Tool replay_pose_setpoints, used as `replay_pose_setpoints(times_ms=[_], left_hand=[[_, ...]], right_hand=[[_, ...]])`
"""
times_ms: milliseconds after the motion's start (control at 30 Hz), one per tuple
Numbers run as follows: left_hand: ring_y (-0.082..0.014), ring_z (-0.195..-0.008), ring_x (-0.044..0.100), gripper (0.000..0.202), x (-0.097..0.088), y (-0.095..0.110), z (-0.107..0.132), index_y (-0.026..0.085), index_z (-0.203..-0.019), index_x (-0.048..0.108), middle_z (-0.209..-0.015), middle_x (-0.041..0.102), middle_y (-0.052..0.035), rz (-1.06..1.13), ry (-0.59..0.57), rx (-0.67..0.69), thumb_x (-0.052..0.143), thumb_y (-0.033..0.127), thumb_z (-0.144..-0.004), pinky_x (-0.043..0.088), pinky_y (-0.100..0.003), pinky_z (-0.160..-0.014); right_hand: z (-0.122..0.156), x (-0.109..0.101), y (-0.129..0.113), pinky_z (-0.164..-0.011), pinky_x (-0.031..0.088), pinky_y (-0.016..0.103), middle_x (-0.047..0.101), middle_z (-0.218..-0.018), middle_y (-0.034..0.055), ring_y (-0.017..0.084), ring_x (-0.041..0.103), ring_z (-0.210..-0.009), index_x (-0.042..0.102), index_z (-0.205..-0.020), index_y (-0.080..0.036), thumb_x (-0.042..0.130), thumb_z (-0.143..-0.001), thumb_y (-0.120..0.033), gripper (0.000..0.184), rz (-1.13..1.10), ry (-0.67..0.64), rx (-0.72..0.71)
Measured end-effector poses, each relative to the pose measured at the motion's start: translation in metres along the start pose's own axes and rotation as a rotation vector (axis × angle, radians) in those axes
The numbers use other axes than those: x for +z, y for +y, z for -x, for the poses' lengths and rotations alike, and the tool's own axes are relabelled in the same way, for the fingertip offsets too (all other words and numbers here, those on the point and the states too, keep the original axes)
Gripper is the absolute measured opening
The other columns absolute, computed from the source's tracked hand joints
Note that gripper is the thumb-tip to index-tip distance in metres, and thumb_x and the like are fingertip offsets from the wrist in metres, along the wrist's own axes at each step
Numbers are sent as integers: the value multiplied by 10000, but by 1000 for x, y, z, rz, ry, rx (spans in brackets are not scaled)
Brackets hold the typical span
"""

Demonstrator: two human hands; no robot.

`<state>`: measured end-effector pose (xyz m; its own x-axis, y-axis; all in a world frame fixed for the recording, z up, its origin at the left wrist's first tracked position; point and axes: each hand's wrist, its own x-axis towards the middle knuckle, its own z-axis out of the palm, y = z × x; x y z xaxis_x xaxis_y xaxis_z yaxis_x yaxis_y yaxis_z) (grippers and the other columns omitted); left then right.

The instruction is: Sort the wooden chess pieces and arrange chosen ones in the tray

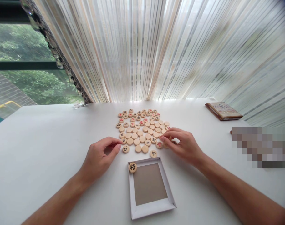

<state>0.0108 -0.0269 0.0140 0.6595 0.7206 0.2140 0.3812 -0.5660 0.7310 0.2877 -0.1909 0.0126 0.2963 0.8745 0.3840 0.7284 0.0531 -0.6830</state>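
Observation:
Several round wooden Chinese chess pieces (142, 128) lie spread on a white table (39, 147), some face up with red or black characters, some blank side up. A shallow grey-bottomed box tray (149, 186) sits in front of them, with one black-character piece (132, 167) in its near-left corner. My left hand (99, 157) curls at the pile's left edge, fingertips touching a piece (124, 140). My right hand (182, 143) rests at the pile's right edge, fingers pinched on a piece there.
A brown box lid (223, 111) lies at the back right of the table. A striped sheer curtain (168, 50) hangs behind the table, with a window (20, 62) showing trees at the left. A blurred patch covers the right edge.

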Motion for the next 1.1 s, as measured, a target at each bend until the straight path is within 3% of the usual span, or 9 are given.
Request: replay_pose_setpoints(times_ms=[100, 233, 433, 667, 867, 967, 1100], left_hand=[[-240, -897, 754, 270, 0, -3, -1, 222, -971, 790, -977, 815, -55, 7, -1, 0, 649, 452, -949, 580, -319, -789], [-233, -888, 753, 276, 1, -5, -1, 224, -975, 787, -985, 813, -51, 12, -15, -4, 644, 458, -953, 579, -310, -766], [-217, -803, 738, 285, 3, -3, -5, 212, -949, 790, -942, 814, -59, -39, 29, 60, 608, 430, -970, 570, -304, -701], [-225, -797, 721, 256, -6, 15, -17, 207, -944, 791, -897, 799, -69, -126, 97, 101, 605, 384, -947, 507, -244, -516], [-200, -765, 710, 192, -9, 36, -49, 208, -933, 786, -869, 784, -44, -211, 82, 158, 622, 310, -942, 549, -280, -664], [-202, -803, 726, 187, 2, 36, -66, 209, -934, 783, -904, 789, -44, -221, 72, 192, 616, 292, -951, 566, -287, -710], [-219, -872, 736, 193, 21, 25, -74, 194, -941, 773, -937, 787, -62, -227, 93, 255, 591, 253, -968, 585, -329, -832]], right_hand=[[-6, -8, 5, -513, 512, 263, 775, -918, 94, 214, 706, -808, 793, -882, -204, 657, -975, -365, 230, 33, 66, 59], [-20, -28, 16, -650, 581, 314, 808, -899, 81, 214, 724, -778, 817, -933, -198, 666, -960, -387, 243, 99, 133, 128], [-48, -46, 21, -656, 594, 306, 838, -900, 67, 210, 762, -751, 839, -923, -213, 697, -918, -366, 209, 149, 49, 149], [-79, -16, 22, -617, 581, 286, 830, -839, 42, 196, 752, -704, 842, -883, -221, 728, -889, -302, 140, 185, -59, 61], [-84, 7, 19, -817, 593, 369, 820, -971, 82, 257, 751, -918, 848, -925, -212, 705, -916, -183, 146, 205, -142, -103], [-82, 8, 22, -875, 582, 405, 807, -964, 99, 276, 727, -958, 850, -913, -216, 687, -935, -153, 176, 231, -175, -181], [-81, 7, 26, -844, 585, 404, 794, -933, 106, 288, 699, -960, 846, -866, -213, 673, -954, -153, 203, 266, -202, -240]])
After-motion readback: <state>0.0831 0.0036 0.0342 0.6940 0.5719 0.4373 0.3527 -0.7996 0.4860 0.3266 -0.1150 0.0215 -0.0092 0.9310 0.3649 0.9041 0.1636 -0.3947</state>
